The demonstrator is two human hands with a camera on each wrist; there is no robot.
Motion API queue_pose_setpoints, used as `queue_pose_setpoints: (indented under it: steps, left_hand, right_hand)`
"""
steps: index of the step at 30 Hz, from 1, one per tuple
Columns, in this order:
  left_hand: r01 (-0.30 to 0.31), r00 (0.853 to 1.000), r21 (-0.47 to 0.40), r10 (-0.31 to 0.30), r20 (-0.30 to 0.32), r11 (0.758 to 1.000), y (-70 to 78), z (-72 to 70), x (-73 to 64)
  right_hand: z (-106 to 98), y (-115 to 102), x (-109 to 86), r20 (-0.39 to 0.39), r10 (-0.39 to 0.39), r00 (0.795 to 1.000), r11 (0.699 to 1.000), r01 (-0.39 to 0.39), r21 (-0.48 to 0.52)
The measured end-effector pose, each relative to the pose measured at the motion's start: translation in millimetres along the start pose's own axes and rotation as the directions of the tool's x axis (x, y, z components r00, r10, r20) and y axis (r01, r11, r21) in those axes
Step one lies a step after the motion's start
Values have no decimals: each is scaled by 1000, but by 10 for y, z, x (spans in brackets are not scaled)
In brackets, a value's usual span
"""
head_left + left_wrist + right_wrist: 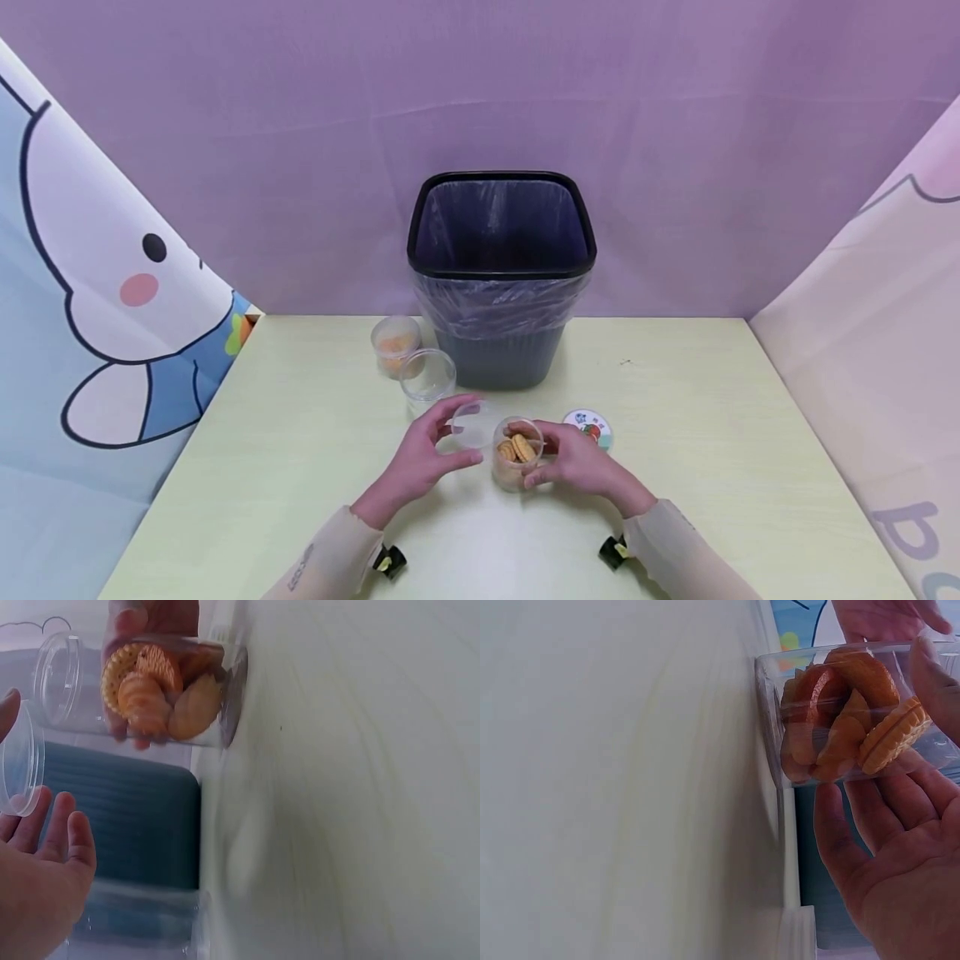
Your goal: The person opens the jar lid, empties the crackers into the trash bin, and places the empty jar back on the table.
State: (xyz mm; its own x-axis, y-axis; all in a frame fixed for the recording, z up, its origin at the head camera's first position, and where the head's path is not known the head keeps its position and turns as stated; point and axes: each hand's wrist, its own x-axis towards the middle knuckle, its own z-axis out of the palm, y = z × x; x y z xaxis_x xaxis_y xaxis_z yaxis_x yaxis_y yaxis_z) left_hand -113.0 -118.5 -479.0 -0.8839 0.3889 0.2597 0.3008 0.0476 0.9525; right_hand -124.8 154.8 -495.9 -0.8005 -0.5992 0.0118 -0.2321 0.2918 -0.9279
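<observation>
My left hand (423,457) holds a clear plastic lid (471,427) by its edge, between the thumb and fingers. In the left wrist view the lid (22,761) stands tilted, a little apart from the jar's mouth. My right hand (588,465) grips the side of a clear jar (510,479) that stands on the table. Biscuits (523,449) and other brown and orange pieces fill its lower part, as the right wrist view shows through the wall (832,720). The mouth of this jar has no cover on it.
Behind my hands stands a dark bin (495,358) with a clear liner. Left of it are an uncovered clear jar (427,377) and a jar with orange contents (395,343). A round printed lid (591,427) lies just beyond my right hand.
</observation>
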Motion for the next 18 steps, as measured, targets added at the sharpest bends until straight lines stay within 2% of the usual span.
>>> queue_pose_setpoints:
  steps: [3,7,12,18]
  left_hand:
    - [-6,1000,0,6,0,1000,-9,-45,-28]
    - [29,1000,21,-29,-4,999,-23,-96,-51]
    - [72,997,112,-76,26,991,-66,-131,-74]
    - [75,992,226,-96,85,971,-127,-172,-65]
  right_hand:
    - [0,7,3,-2,2,1000,1000,-2,-3]
    - [0,11,3,-8,8,1000,1000,-9,-15]
    - [0,19,6,-13,13,1000,1000,-13,-19]
    - [5,24,11,-13,8,1000,1000,-8,-2]
